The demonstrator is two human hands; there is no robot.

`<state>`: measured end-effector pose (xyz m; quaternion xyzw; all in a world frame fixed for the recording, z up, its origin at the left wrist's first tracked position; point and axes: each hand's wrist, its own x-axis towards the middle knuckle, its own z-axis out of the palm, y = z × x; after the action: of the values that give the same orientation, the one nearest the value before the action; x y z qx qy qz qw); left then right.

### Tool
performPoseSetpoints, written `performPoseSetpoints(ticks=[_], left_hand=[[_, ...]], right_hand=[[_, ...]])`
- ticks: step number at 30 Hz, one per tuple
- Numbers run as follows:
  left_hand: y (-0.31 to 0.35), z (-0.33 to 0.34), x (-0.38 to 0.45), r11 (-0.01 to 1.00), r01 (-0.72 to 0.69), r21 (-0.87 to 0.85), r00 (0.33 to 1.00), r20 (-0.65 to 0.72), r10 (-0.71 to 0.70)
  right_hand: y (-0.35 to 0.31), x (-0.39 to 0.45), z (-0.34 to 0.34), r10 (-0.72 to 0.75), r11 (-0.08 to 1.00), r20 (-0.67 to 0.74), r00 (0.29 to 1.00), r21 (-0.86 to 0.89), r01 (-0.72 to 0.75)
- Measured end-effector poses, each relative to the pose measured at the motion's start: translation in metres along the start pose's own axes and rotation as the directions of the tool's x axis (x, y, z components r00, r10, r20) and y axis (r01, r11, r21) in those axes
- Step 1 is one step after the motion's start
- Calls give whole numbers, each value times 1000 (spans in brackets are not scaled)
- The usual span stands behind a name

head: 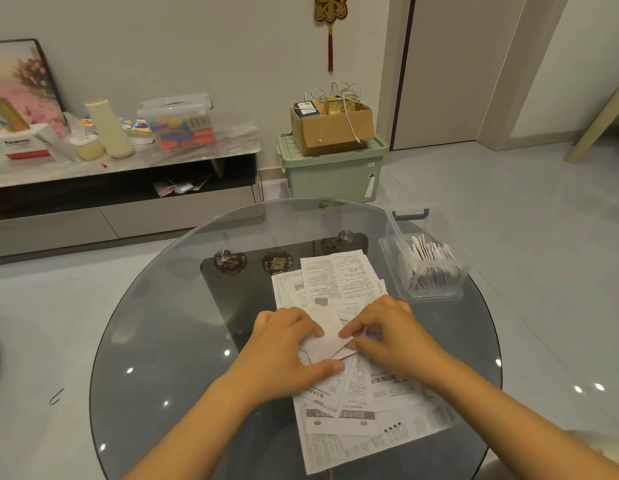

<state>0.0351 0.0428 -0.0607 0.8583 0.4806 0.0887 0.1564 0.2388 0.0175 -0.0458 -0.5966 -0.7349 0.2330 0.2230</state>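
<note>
Head view looked down on a round glass tabletop [155,341] where both hands met at the centre of the frame over a small white paper slip [327,341]. The left hand [287,344] had its fingers curled onto the slip's left edge, with the thumb lying along the lower edge, so its grip pinched the paper. The right hand [387,334] came in from the right, and its grip also pinched the slip, forefinger and thumb closed on the right-hand corner. The slip sat tilted, partly folded, and rested on top of a loose pile of printed leaflets [356,417] that spread toward the lower right of the frame. More printed sheets [335,275] lay just above the hands, overlapping one another.

At the right edge of the tabletop stood a clear plastic box [398,258] holding a row of white packets [429,258] set on edge. Beyond the tabletop, in the upper middle of the frame, a cardboard box [332,133] rested on a pale green storage bin [332,174] against the wall. A red hanging ornament [330,15] hung on the wall above them. In the upper left a low cabinet [128,188] carried a clear lidded tub [179,123], a cream bottle [108,128] and a tissue box [20,145].
</note>
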Motion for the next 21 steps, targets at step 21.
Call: performPoseSetpoints(ticks=[21], left_hand=[[1,3,11,940,185,-285,976,-63,-211]], right_hand=[[-7,17,30,141,988,-116,983,-45,-147]])
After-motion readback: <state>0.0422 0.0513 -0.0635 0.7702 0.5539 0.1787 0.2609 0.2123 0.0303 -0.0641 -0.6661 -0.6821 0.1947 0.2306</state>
